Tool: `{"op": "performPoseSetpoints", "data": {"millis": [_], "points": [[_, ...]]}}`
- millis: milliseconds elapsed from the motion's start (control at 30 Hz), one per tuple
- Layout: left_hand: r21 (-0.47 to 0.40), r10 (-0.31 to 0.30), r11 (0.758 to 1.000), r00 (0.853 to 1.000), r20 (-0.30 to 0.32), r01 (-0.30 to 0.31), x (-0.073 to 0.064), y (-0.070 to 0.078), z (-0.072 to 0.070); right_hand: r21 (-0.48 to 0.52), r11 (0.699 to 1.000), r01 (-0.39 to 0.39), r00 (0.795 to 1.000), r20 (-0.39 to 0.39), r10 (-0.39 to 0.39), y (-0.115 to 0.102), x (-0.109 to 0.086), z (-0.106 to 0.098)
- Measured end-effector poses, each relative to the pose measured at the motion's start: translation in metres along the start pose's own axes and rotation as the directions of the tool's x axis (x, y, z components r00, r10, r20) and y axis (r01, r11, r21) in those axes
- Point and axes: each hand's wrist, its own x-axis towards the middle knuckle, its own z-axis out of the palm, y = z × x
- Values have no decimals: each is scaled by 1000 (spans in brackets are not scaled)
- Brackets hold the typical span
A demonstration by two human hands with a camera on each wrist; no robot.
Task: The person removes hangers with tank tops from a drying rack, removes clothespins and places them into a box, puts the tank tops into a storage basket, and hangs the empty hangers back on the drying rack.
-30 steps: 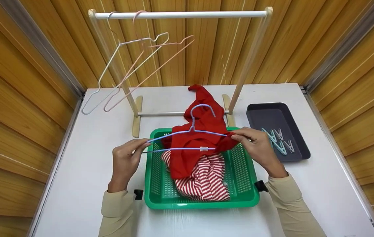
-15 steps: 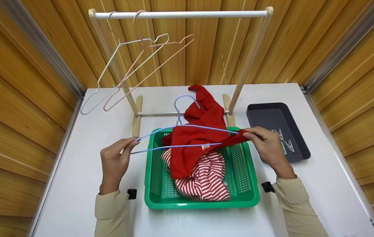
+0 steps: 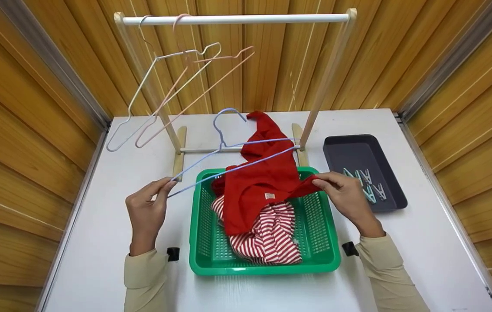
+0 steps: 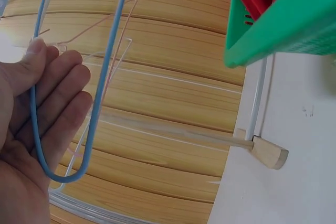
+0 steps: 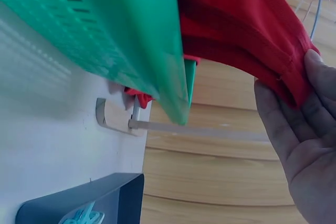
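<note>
My left hand [image 3: 146, 212] pinches one end of a blue wire hanger [image 3: 221, 143] between thumb and fingers. The hanger slants up and rightward, its hook near the rack's foot and its far end above a red garment [image 3: 246, 212]. With the right hand [image 3: 347, 197], I pinch an edge of that garment and draw it out to the right; the right wrist view shows the red cloth [image 5: 231, 14] between thumb and fingers. A white label shows on it. Underneath lies a red-and-white striped cloth [image 3: 267, 238] in the green basket [image 3: 267, 271].
Behind the basket stands a rack with a white bar [image 3: 237, 19]. A pale hanger [image 3: 144, 82] and a pink hanger [image 3: 219, 82] hang at its left. To the right, a dark tray [image 3: 395, 182] holds several clothespins [image 3: 369, 193].
The hanger's right end has come out of the red garment's edge and swung up and away. My left hand has moved left with the hanger; my right hand still pinches the cloth, slightly farther right.
</note>
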Motion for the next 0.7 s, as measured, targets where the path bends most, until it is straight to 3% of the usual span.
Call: {"op": "performPoseSetpoints", "data": {"millis": [267, 433, 533, 600, 700], "points": [[38, -58, 997, 996, -64, 60, 10, 14, 8, -53, 998, 17, 984, 179, -8, -11, 5, 12], [48, -80, 995, 990, -113, 86, 19, 23, 13, -85, 996, 4, 928, 371, 27, -20, 9, 19], [48, -99, 993, 985, -142, 106, 25, 26, 17, -92, 995, -41, 894, 440, 78, -26, 14, 23], [40, -114, 992, 981, -156, 121, 29, 29, 18, -94, 994, -48, 897, 433, 84, -28, 18, 26], [28, -134, 990, 977, -166, 140, 35, 33, 21, -108, 994, -15, 931, 360, 53, -31, 27, 30]]}}
